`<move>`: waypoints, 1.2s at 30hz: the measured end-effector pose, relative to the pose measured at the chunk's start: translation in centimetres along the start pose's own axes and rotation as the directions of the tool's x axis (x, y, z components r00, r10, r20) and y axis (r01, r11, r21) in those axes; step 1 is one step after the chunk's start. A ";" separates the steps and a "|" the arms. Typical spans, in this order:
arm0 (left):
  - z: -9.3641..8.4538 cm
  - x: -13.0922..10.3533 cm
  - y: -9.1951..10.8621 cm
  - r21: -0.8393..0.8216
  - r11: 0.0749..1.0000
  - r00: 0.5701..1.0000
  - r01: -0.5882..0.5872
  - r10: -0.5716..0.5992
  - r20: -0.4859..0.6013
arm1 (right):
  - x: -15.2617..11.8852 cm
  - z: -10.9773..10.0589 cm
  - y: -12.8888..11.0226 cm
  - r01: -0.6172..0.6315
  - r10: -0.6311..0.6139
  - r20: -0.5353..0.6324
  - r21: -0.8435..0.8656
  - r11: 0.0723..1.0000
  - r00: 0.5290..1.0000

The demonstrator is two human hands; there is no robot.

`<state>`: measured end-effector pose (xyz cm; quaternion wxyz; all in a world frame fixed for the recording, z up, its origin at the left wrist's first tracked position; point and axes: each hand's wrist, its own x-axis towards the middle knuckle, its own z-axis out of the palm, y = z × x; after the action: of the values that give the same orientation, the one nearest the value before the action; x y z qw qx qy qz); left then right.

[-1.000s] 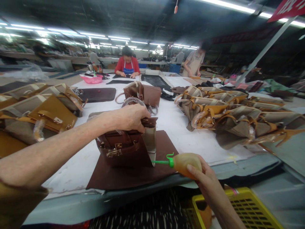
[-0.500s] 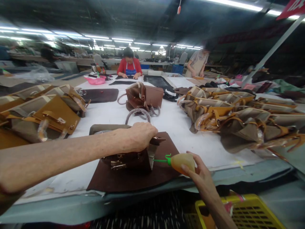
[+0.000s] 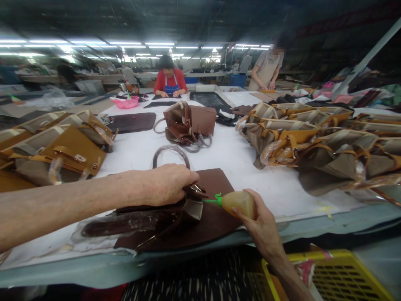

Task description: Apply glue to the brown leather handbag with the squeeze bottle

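Note:
A dark brown handbag lies flattened on a brown leather mat at the near edge of the white table. My left hand presses down on the bag's top by its clasp. My right hand grips a yellowish squeeze bottle whose green nozzle points at the bag's pale side panel. The bag's loop handle sticks out behind my left hand.
Tan and grey bags are piled at the left and at the right. Another brown bag stands mid-table. A yellow crate sits below the table edge. Two people work at the far end, beside a pink tray.
The brown handbag has gone from upright to lying flat under my left hand. My right hand and the bottle have moved slightly up and closer to the bag's side.

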<state>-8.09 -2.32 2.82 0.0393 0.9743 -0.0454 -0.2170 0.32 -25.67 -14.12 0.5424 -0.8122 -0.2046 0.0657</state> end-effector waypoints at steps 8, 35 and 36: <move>1.7 0.3 -0.6 -0.060 0.997 0.980 0.056 -0.067 -0.185 | 0.9 0.6 0.6 0.227 -0.231 -0.009 -0.150 0.962 0.973; 4.4 -1.0 -1.2 -0.307 0.948 0.974 -0.082 0.010 -0.227 | 0.9 -0.1 0.0 -0.037 0.044 0.083 -0.082 0.996 0.996; 4.5 -1.1 -1.3 -0.308 0.947 0.973 -0.085 0.013 -0.228 | 0.7 -0.2 -0.1 -0.044 0.052 0.103 -0.076 0.996 0.993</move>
<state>-10.87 -1.22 -0.89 0.2051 0.9721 -0.0298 -0.1095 0.98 -25.49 -13.90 0.4988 -0.8318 -0.2154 0.1137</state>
